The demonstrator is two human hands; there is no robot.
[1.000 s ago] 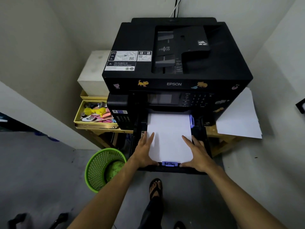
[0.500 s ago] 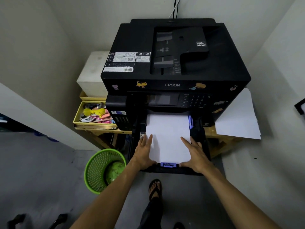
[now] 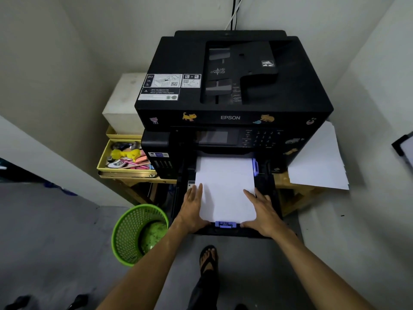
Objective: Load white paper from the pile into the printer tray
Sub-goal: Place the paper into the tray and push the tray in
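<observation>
A black Epson multifunction printer (image 3: 232, 86) stands on a light wooden stand (image 3: 290, 189) set into a corner formed by off-white walls. Two cables (image 3: 233, 12), one black and one white, run up the far wall behind it. The floor is grey concrete (image 3: 55, 231).

The printer tray (image 3: 266, 182) is pulled out toward the near side. A stack of white paper (image 3: 224, 186) lies flat in it, bounded by a purple side guide (image 3: 255, 167) on the right and a purple end guide (image 3: 225, 224) at the near edge.

Left hand (image 3: 193, 209): flat, fingers straight and together, resting along the left edge of the stack. Right hand (image 3: 263, 211): flat, fingers straight, resting along the right edge of the stack near its near corner. Neither hand grips anything; both lie palm-down against the paper and tray.

The remaining pile of loose white sheets (image 3: 317, 162) lies on the stand to the right of the printer, partly tucked under its side and overhanging the stand's near edge.

To the left of the printer, a white box (image 3: 123, 104) sits on the stand at the far side. In front of it, a yellow tray (image 3: 107, 162) holds small stationery items, including a yellow object and pink pieces; further detail cannot be told.

A green mesh wastebasket (image 3: 134, 233) stands on the floor, near left of the paper tray. One foot in a dark sandal (image 3: 209, 258) is visible on the floor below the tray
</observation>
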